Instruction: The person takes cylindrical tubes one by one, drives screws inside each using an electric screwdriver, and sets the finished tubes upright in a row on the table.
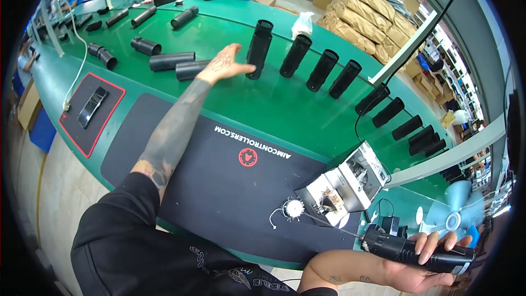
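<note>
Over the green bench [230, 109], the left hand [226, 63] is reaching open-palmed beside an upright black tube [258, 49], holding nothing, while the right hand [424, 266] is gripping a black power screwdriver [411, 249].

Bright even overhead light, soft shadows (fisheye-bent edges, dark corners).

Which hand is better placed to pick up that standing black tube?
Probably the left hand: it is open, right beside the nearest upright black tube. The right hand holds a black power tool.
</note>
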`<action>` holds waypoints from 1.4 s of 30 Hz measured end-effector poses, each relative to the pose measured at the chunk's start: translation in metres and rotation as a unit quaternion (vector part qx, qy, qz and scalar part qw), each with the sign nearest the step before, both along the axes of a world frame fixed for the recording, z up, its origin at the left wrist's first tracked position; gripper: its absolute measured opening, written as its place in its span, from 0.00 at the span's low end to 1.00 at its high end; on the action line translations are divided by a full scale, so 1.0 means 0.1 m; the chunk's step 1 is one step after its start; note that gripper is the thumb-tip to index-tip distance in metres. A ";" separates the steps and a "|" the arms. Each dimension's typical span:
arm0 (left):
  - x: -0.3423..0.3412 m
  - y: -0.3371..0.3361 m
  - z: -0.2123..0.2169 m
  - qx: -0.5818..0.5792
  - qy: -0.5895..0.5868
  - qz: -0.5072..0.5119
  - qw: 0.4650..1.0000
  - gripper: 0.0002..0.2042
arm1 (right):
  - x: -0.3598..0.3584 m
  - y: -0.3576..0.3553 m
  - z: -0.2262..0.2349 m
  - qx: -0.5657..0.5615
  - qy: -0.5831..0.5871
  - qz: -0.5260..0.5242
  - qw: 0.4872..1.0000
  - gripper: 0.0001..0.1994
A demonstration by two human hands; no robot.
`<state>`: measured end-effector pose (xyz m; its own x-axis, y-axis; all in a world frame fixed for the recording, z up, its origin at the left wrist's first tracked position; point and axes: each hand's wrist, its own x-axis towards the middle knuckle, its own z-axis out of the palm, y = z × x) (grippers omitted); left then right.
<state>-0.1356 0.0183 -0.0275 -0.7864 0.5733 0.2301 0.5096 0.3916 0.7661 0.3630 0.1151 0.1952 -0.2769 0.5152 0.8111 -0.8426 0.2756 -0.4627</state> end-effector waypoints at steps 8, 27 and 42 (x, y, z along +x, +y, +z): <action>-0.28 0.77 -0.83 0.118 -0.108 0.103 0.982 0.37 | 0.14 0.00 0.08 0.157 -0.186 0.046 0.969 0.27; 2.53 0.65 -0.79 0.295 -0.053 -0.298 0.907 0.30 | -0.21 0.49 -0.33 0.065 -0.177 0.224 0.956 0.27; 2.55 0.72 -0.85 0.300 -0.061 -0.368 0.878 0.33 | -0.59 0.09 -0.62 0.127 -0.024 -0.056 0.990 0.16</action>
<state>0.1190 0.0908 -0.1129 -0.2939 0.7406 0.6042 0.3554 -0.5021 0.7884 0.3036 0.1244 0.1330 -0.2700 0.3268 0.9057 -0.7791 0.4786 -0.4050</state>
